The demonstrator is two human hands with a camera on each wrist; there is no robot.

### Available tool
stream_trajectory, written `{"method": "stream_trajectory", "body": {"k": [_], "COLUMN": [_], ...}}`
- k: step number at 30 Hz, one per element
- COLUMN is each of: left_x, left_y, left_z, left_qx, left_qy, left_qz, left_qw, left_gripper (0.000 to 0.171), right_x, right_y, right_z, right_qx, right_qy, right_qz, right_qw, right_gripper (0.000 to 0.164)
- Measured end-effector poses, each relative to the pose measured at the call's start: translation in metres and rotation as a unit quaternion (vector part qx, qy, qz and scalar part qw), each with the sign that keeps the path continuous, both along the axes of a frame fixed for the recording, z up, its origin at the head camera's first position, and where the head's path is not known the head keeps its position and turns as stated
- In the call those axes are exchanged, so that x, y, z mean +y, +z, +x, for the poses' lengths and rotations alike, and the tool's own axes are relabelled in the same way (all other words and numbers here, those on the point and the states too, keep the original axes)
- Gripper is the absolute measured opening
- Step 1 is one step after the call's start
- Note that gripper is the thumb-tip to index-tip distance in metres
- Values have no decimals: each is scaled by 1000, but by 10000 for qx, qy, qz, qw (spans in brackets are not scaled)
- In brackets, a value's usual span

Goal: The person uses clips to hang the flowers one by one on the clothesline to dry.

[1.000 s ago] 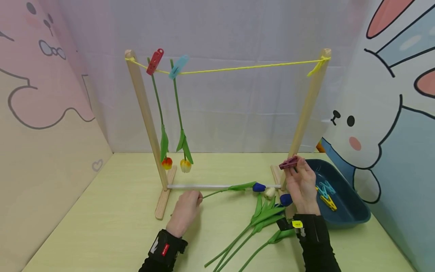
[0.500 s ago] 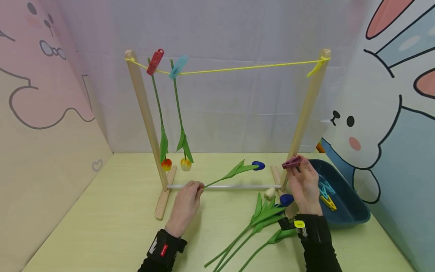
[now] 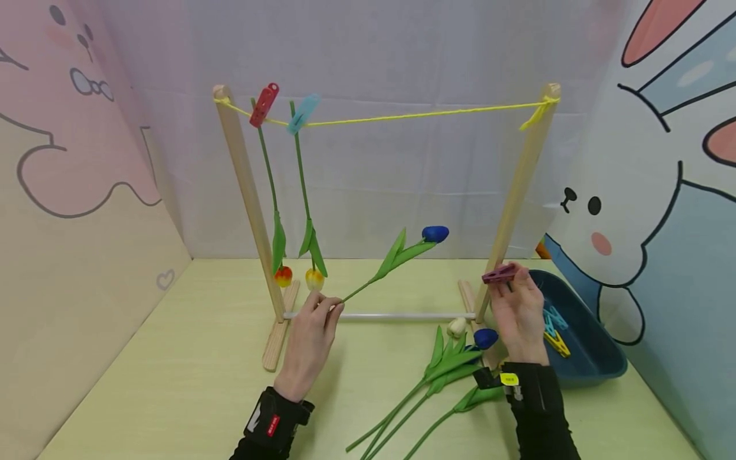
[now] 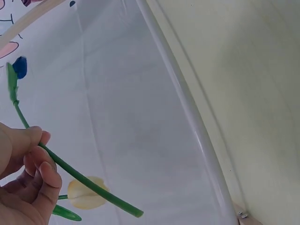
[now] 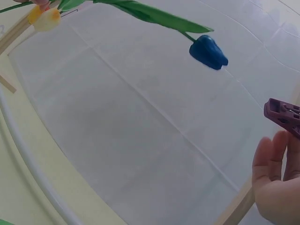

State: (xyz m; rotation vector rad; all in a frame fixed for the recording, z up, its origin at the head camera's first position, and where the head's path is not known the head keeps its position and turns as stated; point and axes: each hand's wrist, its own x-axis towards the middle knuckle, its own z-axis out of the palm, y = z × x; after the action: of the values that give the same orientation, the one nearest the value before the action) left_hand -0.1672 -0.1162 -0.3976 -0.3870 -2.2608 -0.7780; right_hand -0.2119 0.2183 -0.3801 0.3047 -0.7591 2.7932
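The work in hand looks like pairing a stem with a peg beneath the line: at the centre of the frame the left hand [image 3: 310, 342] pinches a blue tulip [image 3: 393, 257] by its stem, the bloom tilted toward the upper right, and the left wrist view shows the cut end running free past the fingers. At right of centre the right hand [image 3: 519, 319] holds a purple clothespin [image 3: 498, 275] between thumb and fingers, just beside the right post [image 3: 526, 172]. Next, I judge, the stem's cut end needs to be raised to the yellow line [image 3: 431, 114] with the bloom turned down, matching the orange-red tulip [image 3: 276, 236] and pale yellow tulip [image 3: 310, 243] at upper left, and the pin squeezed wide to take both. The open room is the long stretch of line between the light blue clothespin [image 3: 303, 114] and the right post's knot; edges to mind are the white rod [image 3: 391, 317] low across the centre, the pale yellow bloom near the left hand, and the basin's rim [image 3: 598, 375] at lower right
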Motion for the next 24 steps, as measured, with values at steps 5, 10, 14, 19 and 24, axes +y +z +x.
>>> {"method": "stream_trajectory", "body": {"k": [5,10,14,19,24], "left_x": [1,0,0,0,-1], "left_y": [1,3,4,7,12], "left_z": [0,1,1,0,0], "left_qx": [276,936,1460,1914,1939], "left_qy": [-41,-51,-42,-81,-417], "left_qz": [31,39,189,702,1893], "left_qw": [9996,9956,9891,9790,9617], "left_gripper": [12,10,13,21,19], "right_x": [1,1,0,0,0], "right_y": [-1,-2,-2,-2,-1], "right_z": [0,-1,-1,-1,-1], "right_qx": [124,171,158,134,89], "right_qy": [76,86,86,102,101], "right_qz": [-37,-27,-8,38,50], "right_qw": [9999,9998,9998,9999,9999], "right_gripper": [21,22,21,20,20]}}
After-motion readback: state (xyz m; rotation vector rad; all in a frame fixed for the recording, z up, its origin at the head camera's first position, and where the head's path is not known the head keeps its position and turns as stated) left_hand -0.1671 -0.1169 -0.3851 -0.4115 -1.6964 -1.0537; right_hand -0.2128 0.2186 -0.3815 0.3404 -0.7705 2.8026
